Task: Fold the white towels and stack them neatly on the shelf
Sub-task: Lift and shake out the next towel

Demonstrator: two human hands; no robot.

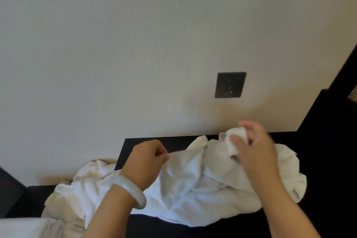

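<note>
While my left hand (146,157) pinches the crumpled white towel (193,185) on the dark shelf (135,145), my right hand (253,145) grips its bunched corner.

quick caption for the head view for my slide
Left hand and right hand pinch a crumpled white towel on a dark surface below a wall socket.

Head view looks forward and down, close, toward the wall (116,44).

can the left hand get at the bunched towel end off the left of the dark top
Probably yes. The bunched end lies uncovered beside the left hand, nothing over it, though that hand pinches the towel and must let go first.
</note>
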